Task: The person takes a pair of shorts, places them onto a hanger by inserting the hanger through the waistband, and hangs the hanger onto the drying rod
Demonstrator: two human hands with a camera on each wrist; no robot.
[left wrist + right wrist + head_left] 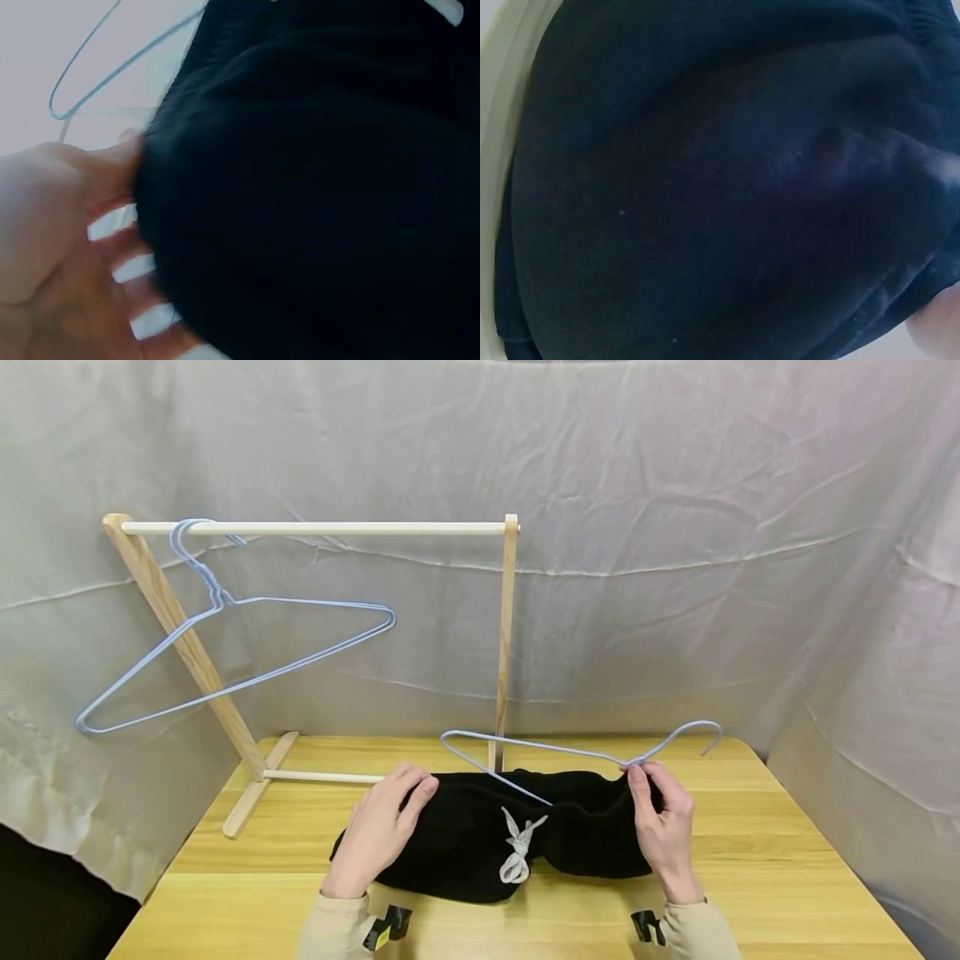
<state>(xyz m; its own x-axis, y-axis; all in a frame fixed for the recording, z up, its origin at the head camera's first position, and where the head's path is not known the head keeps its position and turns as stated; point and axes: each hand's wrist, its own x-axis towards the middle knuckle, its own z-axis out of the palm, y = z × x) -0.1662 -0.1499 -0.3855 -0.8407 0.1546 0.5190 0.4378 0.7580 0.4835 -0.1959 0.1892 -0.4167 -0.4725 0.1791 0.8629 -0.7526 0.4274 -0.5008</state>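
Note:
A pair of black drawstring shorts (457,852) is stretched between my two hands, its ribbed waistband uppermost and a pale cord tied in a bow (517,847) at the front. My left hand (382,831) grips the waistband at the left; in the left wrist view its fingers (131,244) pass behind the cloth. At the right end, my right hand (663,814) pinches the waistband together with the neck of a light blue hanger (540,744). One end of this hanger sticks up above the waistband, its lower bar runs inside the waist, and its other end is hidden.
A wooden rack with a white top rail (337,528) stands at the back left of the wooden table (757,868). Light blue hangers (322,657) hang overlapped near the rail's left end. Grey cloth (675,485) hangs behind and beside the table.

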